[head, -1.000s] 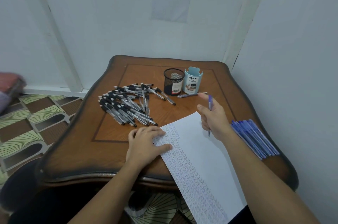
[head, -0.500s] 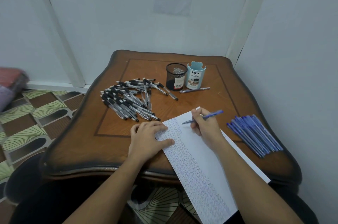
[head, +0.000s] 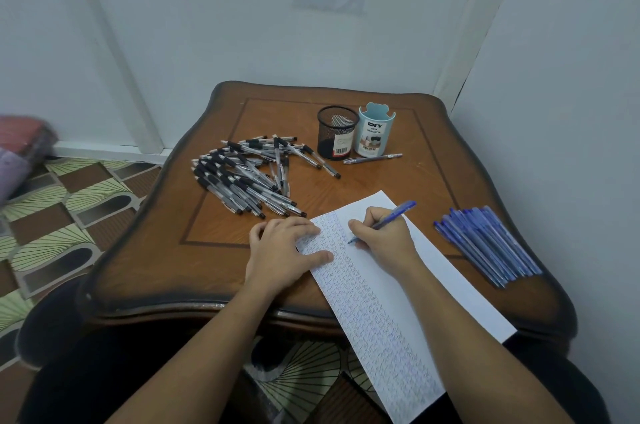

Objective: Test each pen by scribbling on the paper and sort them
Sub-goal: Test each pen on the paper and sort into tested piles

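The right hand (head: 382, 239) grips a blue pen (head: 384, 222) in a writing hold, its tip down on the paper (head: 450, 288) at the upper end of the scribbled columns, which looks like a test stroke being made. The left hand (head: 282, 248) lies flat, fingers spread, on the sheet's near-left edge; it grasps nothing and most likely serves to keep the paper from sliding under the pen. The sheet lies at a slant and hangs over the front edge of the bench (head: 221, 250), probably so that the writing hand meets it at a comfortable slant. The sorting shows in the layout: a loose heap of black-grip pens (head: 242, 181) to the left, a tidy row of blue pens (head: 485, 247) to the right, well apart from each other with the paper between. At the back stand two holders, touching or nearly so: a black mesh cup (head: 336, 132) and a pale blue desk organizer (head: 375, 131) (no pen stands up out of either, though their insides are not fully in view). One lone pen (head: 373, 158) lies just in front of them.
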A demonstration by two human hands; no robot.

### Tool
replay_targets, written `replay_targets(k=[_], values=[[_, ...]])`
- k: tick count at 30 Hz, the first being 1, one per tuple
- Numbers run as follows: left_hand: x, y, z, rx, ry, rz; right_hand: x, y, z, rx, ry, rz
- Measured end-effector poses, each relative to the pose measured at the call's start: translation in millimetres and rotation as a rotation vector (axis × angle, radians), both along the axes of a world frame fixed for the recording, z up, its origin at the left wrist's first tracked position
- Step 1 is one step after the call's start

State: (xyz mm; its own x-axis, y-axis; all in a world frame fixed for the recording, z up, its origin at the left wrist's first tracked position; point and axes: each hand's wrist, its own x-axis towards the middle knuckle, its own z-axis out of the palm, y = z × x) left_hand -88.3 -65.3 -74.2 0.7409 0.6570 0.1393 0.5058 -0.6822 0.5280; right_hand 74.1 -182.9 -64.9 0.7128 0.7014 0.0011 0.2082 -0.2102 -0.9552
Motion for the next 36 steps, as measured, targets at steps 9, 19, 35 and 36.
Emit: replay_targets(k=[9,19,35,36], values=[[-1.3,-0.9,-0.6,-0.002,-0.016,0.003,-0.1,0.6,-1.7,-0.012,-0.011,0.018],[-1.6,-2.3,0.4,0.009,-0.033,0.005,3.4,1.4,-3.2,-0.018,-0.007,0.013],[-1.4,-1.4,-0.2,0.004,-0.031,0.007,3.0,0.4,-5.0,-0.007,-0.018,0.007],[-1.7,-1.2,-0.1,0.004,-0.030,0.007,2.7,0.3,-5.1,-0.006,-0.021,0.007]])
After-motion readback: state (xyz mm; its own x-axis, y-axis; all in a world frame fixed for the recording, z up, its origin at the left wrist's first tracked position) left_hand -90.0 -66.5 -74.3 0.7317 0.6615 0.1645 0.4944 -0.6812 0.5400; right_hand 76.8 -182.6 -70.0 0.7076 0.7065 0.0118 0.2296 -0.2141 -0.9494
